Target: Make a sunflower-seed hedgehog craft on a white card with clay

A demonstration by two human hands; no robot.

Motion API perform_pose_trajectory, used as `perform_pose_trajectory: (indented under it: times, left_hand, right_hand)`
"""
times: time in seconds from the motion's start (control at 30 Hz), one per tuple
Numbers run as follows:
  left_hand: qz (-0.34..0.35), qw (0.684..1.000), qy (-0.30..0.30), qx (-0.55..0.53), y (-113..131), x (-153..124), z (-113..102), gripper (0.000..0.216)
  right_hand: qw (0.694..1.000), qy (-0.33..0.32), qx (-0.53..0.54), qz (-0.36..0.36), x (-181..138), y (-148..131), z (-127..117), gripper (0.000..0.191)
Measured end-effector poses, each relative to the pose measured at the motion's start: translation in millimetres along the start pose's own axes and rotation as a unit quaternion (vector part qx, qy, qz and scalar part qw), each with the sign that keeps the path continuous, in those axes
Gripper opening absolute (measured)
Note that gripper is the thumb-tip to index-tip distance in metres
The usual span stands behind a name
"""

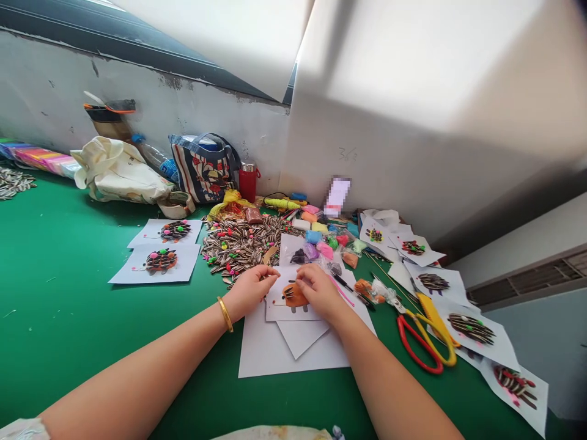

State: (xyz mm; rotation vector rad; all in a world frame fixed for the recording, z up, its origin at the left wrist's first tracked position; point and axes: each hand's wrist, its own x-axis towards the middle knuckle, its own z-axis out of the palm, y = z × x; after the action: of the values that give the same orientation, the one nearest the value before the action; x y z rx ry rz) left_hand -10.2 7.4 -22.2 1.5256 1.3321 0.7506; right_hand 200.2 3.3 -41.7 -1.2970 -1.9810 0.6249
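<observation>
On a white card (pixel 279 313) lies a hedgehog figure (pixel 292 297) with an orange clay body, grey feet and a few dark striped sunflower seeds stuck in it. My right hand (pixel 318 293) is closed at the body's right side, its fingertips touching the clay; whatever they pinch is hidden. To the left, my left hand (pixel 252 292), with a gold bangle (pixel 225 314) at the wrist, has thumb and forefinger together at the card's upper left edge. I cannot make out anything between them. More white paper (pixel 261 351) lies beneath the card. Behind is a pile of sunflower seeds (pixel 243 241).
Coloured clay lumps (pixel 324 249) sit behind the card. Scissors (pixel 424 342) with red and yellow handles lie at right, near finished hedgehog cards (pixel 481 330). Two more cards (pixel 156 266) lie at left. Along the wall stand a patterned bag (pixel 202 168) and red flask (pixel 247 183).
</observation>
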Motion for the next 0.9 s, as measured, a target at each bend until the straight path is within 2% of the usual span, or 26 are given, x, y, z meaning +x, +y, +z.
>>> perform_pose_trajectory:
  times: [0.13, 0.3, 0.53, 0.9]
  left_hand:
    - [0.1, 0.975, -0.018, 0.196, -3.7, -3.8, 0.0, 0.037]
    - [0.13, 0.942, -0.041, 0.306, -3.7, -9.0, 3.0, 0.039]
    - [0.143, 0.916, -0.049, 0.372, 0.8, -12.0, 4.5, 0.038]
    - [0.16, 0.906, -0.051, 0.388, -1.2, -12.9, 5.8, 0.038]
  right_hand:
    - [0.999, -0.007, -0.036, -0.015, -0.4, 0.6, 3.0, 0.012]
    - [0.997, -0.005, -0.076, -0.024, 0.5, 2.0, 6.9, 0.018]
    - [0.994, -0.014, -0.1, -0.031, 1.6, -0.8, 8.9, 0.018]
    - [0.991, -0.019, -0.125, -0.037, 2.1, -2.8, 8.1, 0.018]
